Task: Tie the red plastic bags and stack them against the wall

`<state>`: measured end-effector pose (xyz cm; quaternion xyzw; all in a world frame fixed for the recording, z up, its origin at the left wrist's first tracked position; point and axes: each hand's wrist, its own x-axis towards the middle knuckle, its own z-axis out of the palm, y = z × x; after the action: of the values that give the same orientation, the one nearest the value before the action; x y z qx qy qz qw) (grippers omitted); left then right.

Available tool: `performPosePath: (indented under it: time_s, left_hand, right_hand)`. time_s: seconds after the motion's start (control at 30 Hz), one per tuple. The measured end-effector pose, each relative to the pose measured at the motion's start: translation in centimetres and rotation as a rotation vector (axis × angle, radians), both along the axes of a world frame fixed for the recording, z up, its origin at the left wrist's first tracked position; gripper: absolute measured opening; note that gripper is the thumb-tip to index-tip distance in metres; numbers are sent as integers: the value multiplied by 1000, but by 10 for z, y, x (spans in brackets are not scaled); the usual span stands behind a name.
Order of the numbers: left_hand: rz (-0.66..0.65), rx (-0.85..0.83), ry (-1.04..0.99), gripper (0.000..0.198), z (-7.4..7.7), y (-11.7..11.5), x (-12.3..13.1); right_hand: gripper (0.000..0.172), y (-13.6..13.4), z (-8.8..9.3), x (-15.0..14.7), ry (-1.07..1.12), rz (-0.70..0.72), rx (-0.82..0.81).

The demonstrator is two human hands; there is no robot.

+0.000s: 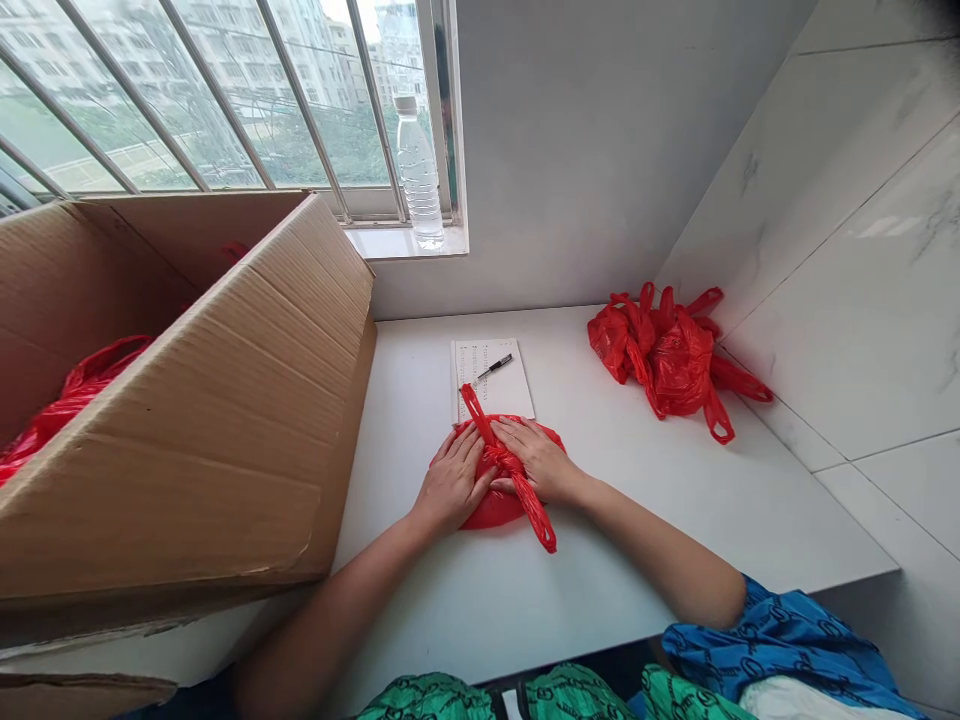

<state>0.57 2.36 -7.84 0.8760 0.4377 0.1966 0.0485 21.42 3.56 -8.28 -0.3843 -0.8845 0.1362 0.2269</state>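
Observation:
A red plastic bag [495,512] lies on the white table in front of me, its top tied in a knot with two handle loops sticking out. My left hand [452,482] rests flat on its left side, fingers stretched out. On the other side, my right hand [541,462] lies with its fingers extended over the bag, near the knot. Both palms press down on the bag; what it contains is hidden. Just beyond it sits a sheet of paper or notebook [517,388] with writing, and a black pen [495,366] on top.
A large open cardboard box [247,420] stands at the left, with red plastic bags [82,400] inside. Several tied red bags [667,350] are piled at the back right against the tiled wall. A clear water bottle [418,175] stands on the sill of the barred window.

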Motion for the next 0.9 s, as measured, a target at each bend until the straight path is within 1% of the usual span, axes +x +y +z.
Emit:
performPosePath:
  time_s: [0.1, 0.13, 0.2, 0.3, 0.4, 0.43, 0.47, 0.53, 0.6, 0.63, 0.7, 0.73, 0.8, 0.83, 0.87, 0.9]
  left_hand:
    - [-21, -15, -48, 44, 2, 0, -2]
    - [-29, -27, -83, 40, 4, 0, -3]
    - [-43, -56, -181, 29, 11, -4, -6]
    - [-28, -117, -357, 19, 32, -17, -8]
    - [2, -288, -482, 19, 59, -39, -7]
    - [21, -362, -478, 23, 68, -47, -6]
    - [41, -434, -439, 30, 76, -54, -4]
    - [73, -545, -275, 47, 89, -66, 0]
    - [71, -579, -102, 49, 101, -76, 2]
    - [65, -569, -54, 48, 108, -80, 2]
    - [54, -545, -49, 45, 127, -91, -3]
    - [42, -558, -82, 44, 139, -98, -8]
    - [13, -655, -194, 45, 169, -117, -22]
    - [19, -713, -272, 46, 184, -129, -32]
    - [60, -764, -353, 48, 198, -142, -42]
    - [137, -776, -441, 49, 211, -154, -53]
  right_hand:
    - [80, -1, 4, 0, 57, 0, 3]
    - [76, -2, 6, 1, 95, 6, 8]
    - [63, -6, 13, 2, 189, 15, 6]
    - [38, -15, 24, 6, 355, -5, -87]
    - [25, -26, 31, 11, 496, -4, -295]
    - [22, -29, 31, 12, 523, 12, -359]
    - [20, -33, 31, 12, 539, 32, -414]
    - [20, -40, 30, 11, 556, 86, -528]
    - [22, -48, 28, 8, 586, 127, -642]
    - [23, -51, 28, 7, 602, 137, -693]
    - [26, -56, 29, 5, 613, 146, -740]
    - [30, -56, 30, 6, 606, 147, -736]
    - [36, -54, 32, 8, 581, 138, -692]
    - [38, -52, 32, 9, 567, 123, -664]
    - [38, -50, 30, 10, 550, 98, -641]
    - [38, -48, 27, 10, 529, 66, -622]
